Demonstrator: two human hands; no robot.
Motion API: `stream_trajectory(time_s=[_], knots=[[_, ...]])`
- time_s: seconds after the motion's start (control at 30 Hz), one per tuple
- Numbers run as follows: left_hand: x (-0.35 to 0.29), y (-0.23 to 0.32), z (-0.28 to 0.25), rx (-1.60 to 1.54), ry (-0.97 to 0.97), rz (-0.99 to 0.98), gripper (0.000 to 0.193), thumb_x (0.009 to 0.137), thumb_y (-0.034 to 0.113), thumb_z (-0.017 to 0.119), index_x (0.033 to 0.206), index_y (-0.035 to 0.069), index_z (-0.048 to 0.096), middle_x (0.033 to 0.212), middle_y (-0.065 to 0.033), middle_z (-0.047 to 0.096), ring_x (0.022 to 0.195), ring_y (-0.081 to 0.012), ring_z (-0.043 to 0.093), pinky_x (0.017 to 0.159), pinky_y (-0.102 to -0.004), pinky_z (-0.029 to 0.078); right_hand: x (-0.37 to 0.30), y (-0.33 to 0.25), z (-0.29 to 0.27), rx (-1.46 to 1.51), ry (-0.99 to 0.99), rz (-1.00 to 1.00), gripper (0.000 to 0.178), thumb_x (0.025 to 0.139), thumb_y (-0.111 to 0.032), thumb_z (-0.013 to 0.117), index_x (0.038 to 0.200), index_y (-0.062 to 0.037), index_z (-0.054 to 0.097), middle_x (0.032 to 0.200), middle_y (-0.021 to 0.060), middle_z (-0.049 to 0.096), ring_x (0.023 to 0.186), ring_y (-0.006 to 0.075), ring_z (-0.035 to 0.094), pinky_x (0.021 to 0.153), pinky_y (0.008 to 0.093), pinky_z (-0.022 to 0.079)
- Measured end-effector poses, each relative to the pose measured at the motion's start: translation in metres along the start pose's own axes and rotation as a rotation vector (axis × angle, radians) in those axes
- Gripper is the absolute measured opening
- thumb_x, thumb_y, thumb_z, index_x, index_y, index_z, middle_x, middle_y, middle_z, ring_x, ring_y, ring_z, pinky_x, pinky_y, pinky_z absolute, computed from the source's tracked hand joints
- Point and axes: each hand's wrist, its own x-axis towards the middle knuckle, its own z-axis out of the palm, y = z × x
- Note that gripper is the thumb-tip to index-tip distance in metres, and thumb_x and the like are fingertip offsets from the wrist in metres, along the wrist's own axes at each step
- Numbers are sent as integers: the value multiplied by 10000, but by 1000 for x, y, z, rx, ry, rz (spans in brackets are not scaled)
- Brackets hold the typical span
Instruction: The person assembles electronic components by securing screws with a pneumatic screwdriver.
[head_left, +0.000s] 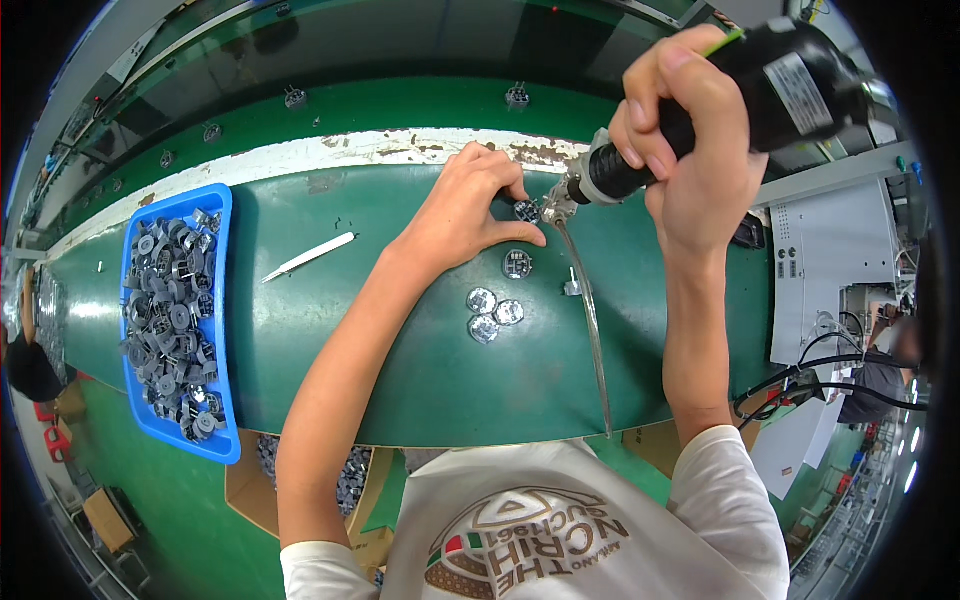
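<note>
My right hand [700, 150] is wrapped round a black electric screwdriver [815, 85] with a metal nose and a clear hose [588, 310] trailing from it toward me. Its nose meets a small round electronic part [526, 210], which my left hand [458, 205] pinches against the green bench. The nose and fingers partly cover that part. Just below my left fingers lies another round part [517, 263] with metal contacts on top. Nearer to me three silvery round parts [484, 328] sit in a cluster. A small pronged piece [572, 284] lies beside the hose.
At the left a blue tray [228, 330] is heaped with grey round parts. White tweezers [310, 257] lie between the tray and my left arm. Beyond a worn white ledge [380, 145], a green conveyor [400, 103] carries spaced parts. A grey machine [835, 260] stands right; cardboard boxes [245, 485] are below the bench.
</note>
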Motion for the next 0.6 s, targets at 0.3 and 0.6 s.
stream_trajectory(time_s=[0.3, 0.6], knots=[[-5, 1, -9, 12, -32, -52, 458, 645, 317, 937, 875, 46, 648, 925, -77, 634, 1019, -300, 533, 945, -421, 451, 4, 1, 4, 105, 0, 55, 178, 999, -161, 510, 911, -7, 520, 737, 80, 529, 430, 69, 325, 455, 255, 348], [-12, -4, -68, 161, 45, -128, 466, 732, 290, 897, 1084, 65, 690, 1065, -112, 687, 1089, -300, 605, 982, -422, 465, 2, -78, -43, 246, -309, -4, 174, 1018, -176, 418, 1009, -8, 465, 858, 100, 498, 448, 85, 387, 508, 267, 414]])
